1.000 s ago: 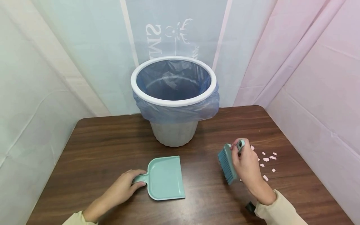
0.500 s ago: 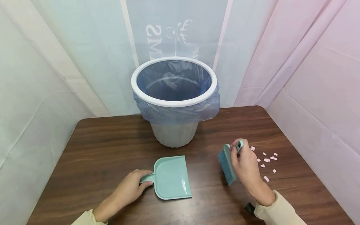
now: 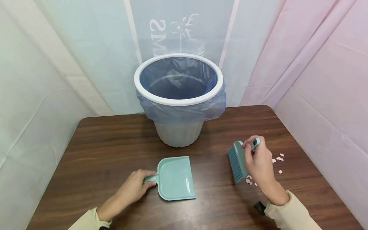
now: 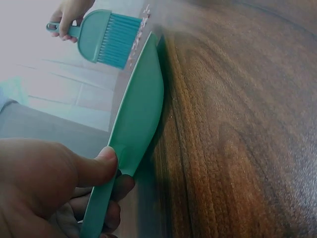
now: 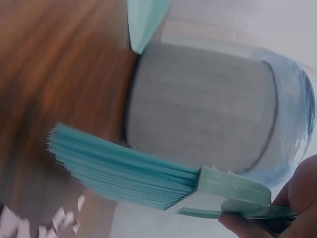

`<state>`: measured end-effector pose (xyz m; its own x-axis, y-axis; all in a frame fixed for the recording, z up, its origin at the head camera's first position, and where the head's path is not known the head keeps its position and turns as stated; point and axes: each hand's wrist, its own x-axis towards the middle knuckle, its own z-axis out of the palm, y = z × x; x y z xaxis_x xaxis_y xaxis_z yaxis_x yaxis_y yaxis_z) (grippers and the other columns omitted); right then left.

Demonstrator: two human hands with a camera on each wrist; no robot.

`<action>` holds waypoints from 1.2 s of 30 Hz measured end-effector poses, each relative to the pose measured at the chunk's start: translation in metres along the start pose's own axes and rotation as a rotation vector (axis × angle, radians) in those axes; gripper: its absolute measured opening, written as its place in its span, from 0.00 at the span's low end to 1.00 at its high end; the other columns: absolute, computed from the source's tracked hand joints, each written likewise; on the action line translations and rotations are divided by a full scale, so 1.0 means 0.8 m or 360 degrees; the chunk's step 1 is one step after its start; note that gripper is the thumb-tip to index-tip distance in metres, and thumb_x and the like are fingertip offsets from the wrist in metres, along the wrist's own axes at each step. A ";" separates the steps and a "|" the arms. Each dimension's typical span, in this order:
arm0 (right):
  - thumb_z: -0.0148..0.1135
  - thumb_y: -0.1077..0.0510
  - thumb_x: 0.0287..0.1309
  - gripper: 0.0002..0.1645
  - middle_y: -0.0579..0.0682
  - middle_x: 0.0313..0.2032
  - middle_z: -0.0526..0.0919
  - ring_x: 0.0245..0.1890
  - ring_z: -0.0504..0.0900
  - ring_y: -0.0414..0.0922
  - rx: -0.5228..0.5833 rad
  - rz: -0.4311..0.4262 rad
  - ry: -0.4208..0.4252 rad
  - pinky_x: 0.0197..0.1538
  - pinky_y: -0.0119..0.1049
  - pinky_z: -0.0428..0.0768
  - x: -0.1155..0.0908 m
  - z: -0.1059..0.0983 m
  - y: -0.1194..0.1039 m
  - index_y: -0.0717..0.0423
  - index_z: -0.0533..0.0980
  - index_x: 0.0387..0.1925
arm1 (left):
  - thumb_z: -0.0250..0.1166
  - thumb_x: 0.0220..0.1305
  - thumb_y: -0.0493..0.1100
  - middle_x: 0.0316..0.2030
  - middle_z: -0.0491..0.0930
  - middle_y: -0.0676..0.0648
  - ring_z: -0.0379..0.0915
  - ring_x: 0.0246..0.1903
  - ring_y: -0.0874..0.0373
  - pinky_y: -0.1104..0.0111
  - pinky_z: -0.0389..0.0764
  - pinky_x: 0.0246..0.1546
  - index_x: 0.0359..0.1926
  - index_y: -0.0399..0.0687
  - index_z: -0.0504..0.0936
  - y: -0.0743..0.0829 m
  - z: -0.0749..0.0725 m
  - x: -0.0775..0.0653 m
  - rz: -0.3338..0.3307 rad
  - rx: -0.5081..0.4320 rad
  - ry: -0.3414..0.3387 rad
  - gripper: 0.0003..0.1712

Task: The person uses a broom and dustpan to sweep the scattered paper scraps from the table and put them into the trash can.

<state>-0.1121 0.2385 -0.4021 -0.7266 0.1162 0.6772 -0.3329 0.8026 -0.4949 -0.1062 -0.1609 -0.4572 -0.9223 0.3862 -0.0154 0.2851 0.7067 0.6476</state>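
Observation:
My left hand (image 3: 134, 187) grips the handle of a mint-green dustpan (image 3: 176, 179), its thumb on top in the left wrist view. The dustpan's straight lip faces right, toward the brush. By its short handle my right hand (image 3: 260, 163) holds a hand brush (image 3: 239, 159), its teal bristles (image 5: 119, 166) pointing down and left. Small white scraps (image 3: 279, 158) lie on the table to the right of the brush and under that hand. Some of them are hidden behind the hand. Between brush and dustpan there is a gap of bare table.
A white trash bin (image 3: 178, 132) lined with a blue plastic bag (image 3: 184, 111) stands at the table's back middle. White and bluish curtains (image 3: 86, 57) enclose the wooden table (image 3: 103, 143) on three sides. A small black object (image 3: 260, 207) shows by the right sleeve.
The dustpan first slid right with my left hand, then stayed put. My right hand and the brush have shifted slightly right and back, and some scraps now show just right of the bristles.

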 end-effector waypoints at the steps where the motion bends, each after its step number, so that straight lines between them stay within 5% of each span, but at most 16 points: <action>1: 0.56 0.75 0.63 0.08 0.55 0.31 0.84 0.26 0.72 0.28 -0.0004 0.0018 0.0006 0.26 0.18 0.69 0.002 -0.003 0.002 0.67 0.71 0.42 | 0.74 0.60 0.39 0.48 0.87 0.44 0.82 0.50 0.47 0.52 0.82 0.51 0.51 0.39 0.87 0.000 0.000 0.000 -0.0007 -0.0002 -0.0002 0.18; 12: 0.55 0.72 0.66 0.07 0.57 0.32 0.84 0.25 0.66 0.20 -0.0141 0.0130 0.0070 0.28 0.16 0.65 0.011 -0.046 0.032 0.69 0.71 0.45 | 0.74 0.60 0.39 0.48 0.87 0.44 0.82 0.51 0.47 0.51 0.82 0.52 0.51 0.39 0.87 0.002 -0.002 0.001 -0.0004 -0.0020 -0.0029 0.18; 23: 0.58 0.75 0.62 0.09 0.59 0.31 0.85 0.26 0.63 0.18 -0.0237 0.0066 0.0038 0.25 0.20 0.64 -0.001 -0.060 0.056 0.68 0.72 0.43 | 0.74 0.59 0.39 0.48 0.87 0.43 0.83 0.51 0.47 0.52 0.82 0.51 0.50 0.38 0.87 0.004 -0.004 0.000 -0.0004 -0.0039 -0.0024 0.18; 36: 0.58 0.75 0.60 0.10 0.57 0.30 0.82 0.22 0.69 0.37 -0.0335 0.0020 -0.0074 0.23 0.26 0.66 -0.013 -0.042 0.052 0.67 0.71 0.42 | 0.74 0.60 0.39 0.48 0.87 0.43 0.83 0.52 0.46 0.52 0.82 0.52 0.50 0.38 0.87 0.002 -0.004 0.000 0.0001 -0.0046 -0.0040 0.18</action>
<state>-0.0983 0.2899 -0.4116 -0.7584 0.1038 0.6435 -0.1943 0.9064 -0.3751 -0.1067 -0.1612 -0.4539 -0.9152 0.4017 -0.0337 0.2777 0.6890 0.6695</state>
